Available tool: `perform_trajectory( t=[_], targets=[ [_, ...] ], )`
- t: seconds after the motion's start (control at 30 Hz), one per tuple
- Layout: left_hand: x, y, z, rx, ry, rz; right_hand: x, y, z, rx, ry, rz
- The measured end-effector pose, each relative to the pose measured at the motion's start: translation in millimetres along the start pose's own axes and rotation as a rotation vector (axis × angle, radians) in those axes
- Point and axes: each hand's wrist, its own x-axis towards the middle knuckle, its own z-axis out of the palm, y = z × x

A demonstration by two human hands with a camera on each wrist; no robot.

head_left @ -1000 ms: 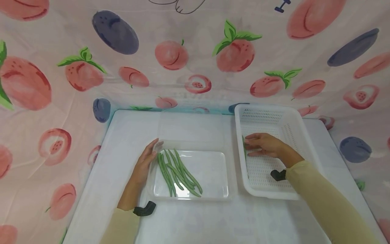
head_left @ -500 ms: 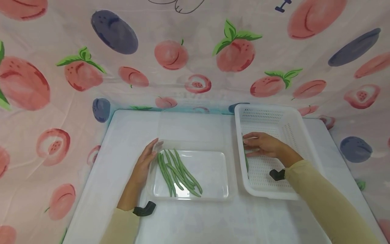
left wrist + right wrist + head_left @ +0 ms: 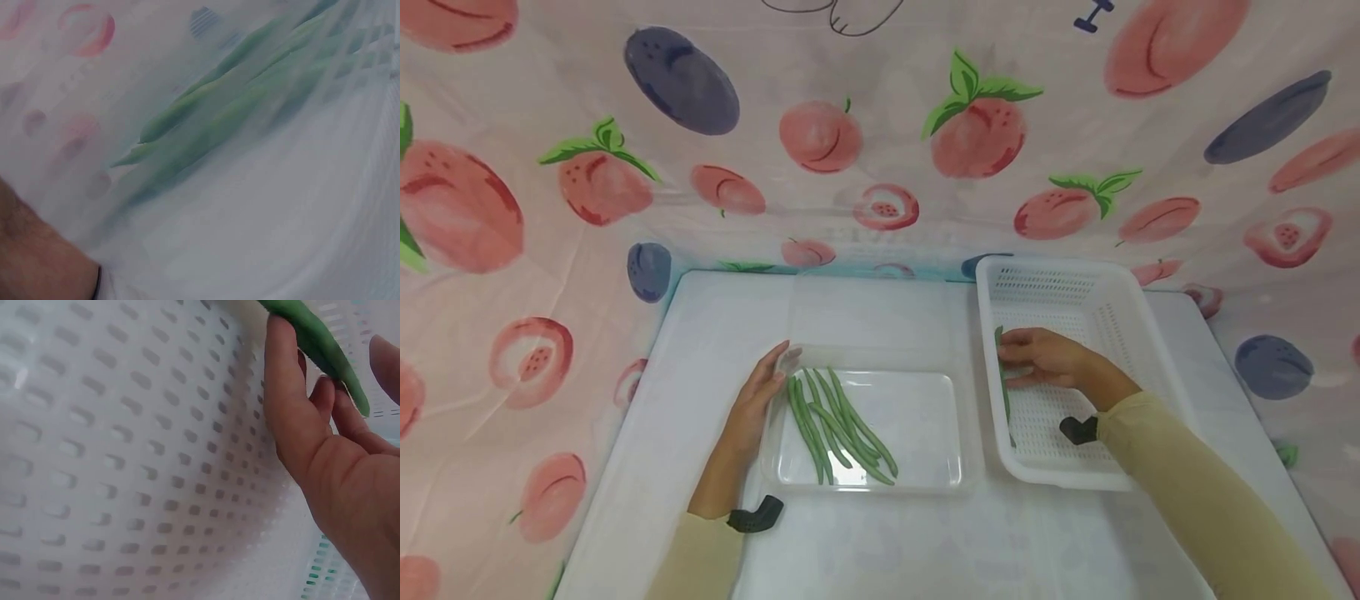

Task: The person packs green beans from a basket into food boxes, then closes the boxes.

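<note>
Along the left side of a clear plastic container (image 3: 917, 490) rests my left hand (image 3: 751, 408), fingers extended near its far left corner. Several green beans (image 3: 842, 425) lie lengthwise in the left half of that container; the left wrist view shows beans (image 3: 212, 125) blurred through the plastic. My right hand (image 3: 1048, 358) reaches into a white perforated basket (image 3: 1075, 481), fingers at its left wall. A single green bean (image 3: 1006, 400) touches these fingertips. In the right wrist view the bean (image 3: 319, 340) lies against the fingers, with the thumb (image 3: 384, 362) apart from it.
Both containers stand on a white tabletop (image 3: 880, 550), the basket to the right of the clear one. A fruit-printed curtain (image 3: 865, 75) rises behind the table and along both sides. Black wrist devices (image 3: 757, 514) sit at both sleeve cuffs.
In the basket, the bean at my right fingertips has shifted slightly and now shows more of its length along the left wall. My left hand has stayed in place.
</note>
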Motion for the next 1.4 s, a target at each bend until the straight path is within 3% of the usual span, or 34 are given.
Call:
perform_trajectory(
  t=[0.53,1.4],
  targets=[
    [-1.1,-0.3,0.7,0.007,-0.001,-0.003,-3,3,-1,-0.012,-0.027,-0.021],
    [1.4,-2.2,-0.8,0.029,0.014,0.02,-46,-15,-17,0.052,0.098,-0.182]
  ],
)
